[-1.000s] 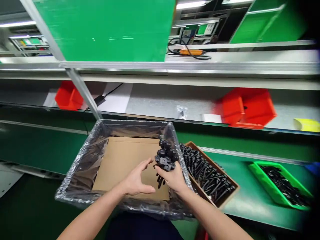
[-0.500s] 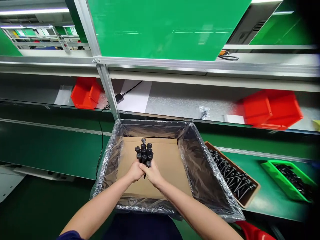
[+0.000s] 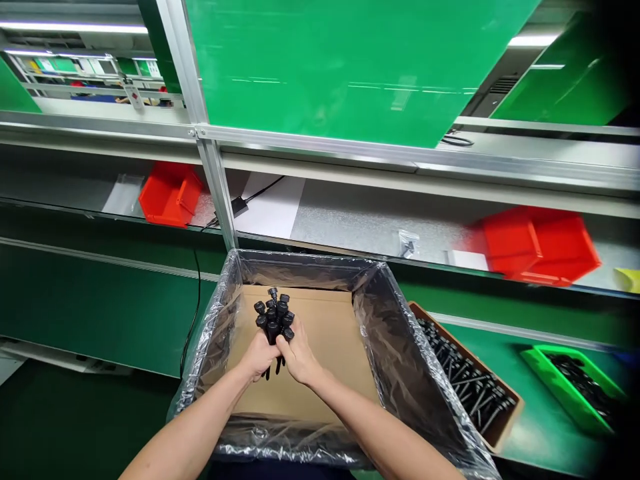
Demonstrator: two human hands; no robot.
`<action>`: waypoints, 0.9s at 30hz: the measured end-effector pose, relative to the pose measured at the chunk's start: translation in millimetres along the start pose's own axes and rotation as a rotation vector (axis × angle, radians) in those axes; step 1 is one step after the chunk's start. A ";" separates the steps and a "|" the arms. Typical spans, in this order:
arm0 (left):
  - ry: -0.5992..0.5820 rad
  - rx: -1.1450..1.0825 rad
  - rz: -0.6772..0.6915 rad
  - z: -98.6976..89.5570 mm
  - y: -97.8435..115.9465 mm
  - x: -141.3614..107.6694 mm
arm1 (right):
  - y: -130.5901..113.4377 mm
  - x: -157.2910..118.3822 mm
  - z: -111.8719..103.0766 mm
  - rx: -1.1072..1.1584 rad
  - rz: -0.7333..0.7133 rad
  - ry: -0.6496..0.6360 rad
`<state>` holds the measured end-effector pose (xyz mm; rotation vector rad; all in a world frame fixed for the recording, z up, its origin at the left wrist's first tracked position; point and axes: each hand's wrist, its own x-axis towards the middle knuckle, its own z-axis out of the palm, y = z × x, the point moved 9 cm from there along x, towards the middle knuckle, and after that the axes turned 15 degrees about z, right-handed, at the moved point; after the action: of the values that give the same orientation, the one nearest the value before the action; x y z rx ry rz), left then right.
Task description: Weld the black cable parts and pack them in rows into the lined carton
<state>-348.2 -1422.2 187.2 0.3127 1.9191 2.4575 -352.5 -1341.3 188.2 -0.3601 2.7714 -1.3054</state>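
A bundle of several black parts with round heads and thin stems [image 3: 273,315] is held upright between my two hands. My left hand [image 3: 260,353] is wrapped round the bundle's left side. Pressed against its right side is my right hand [image 3: 297,350], with the thumb across the front. Dark stem ends stick out below the fingers. Both hands are over a large bin [image 3: 400,360] lined with clear plastic, with flat brown cardboard [image 3: 325,360] at its bottom.
Right of the bin stand a cardboard box [image 3: 511,417] of similar black parts and a green tray [image 3: 555,383] of dark pieces. On the shelf behind are two red bins [image 3: 167,193], [image 3: 543,247] and a small plastic bag [image 3: 409,244]. A black cable [image 3: 197,293] hangs at left.
The bundle and both hands have shifted a little left and down in view. The bundle's heads are arranged differently, and more stem ends show below my hands. The camera view has tilted slightly.
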 end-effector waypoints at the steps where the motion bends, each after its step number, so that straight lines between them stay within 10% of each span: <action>1: 0.007 0.003 0.005 -0.7 0.7 1.2 | -0.1 2.0 0.3 0.008 -0.021 -0.031; 16: 0.142 0.164 0.060 -19.3 2.8 10.3 | 2.7 15.1 14.8 0.225 -0.183 -0.305; 20: 0.264 0.340 -0.006 -47.4 6.7 10.8 | 62.5 54.1 29.2 0.279 -0.036 -0.262; 27: 0.400 0.621 -0.019 -105.6 22.0 17.4 | 217.6 164.8 50.6 -0.431 0.642 -0.182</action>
<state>-379.7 -1526.8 186.8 -0.2232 2.8010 1.9511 -545.2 -1284.1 -3.2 0.3595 2.6388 -0.5060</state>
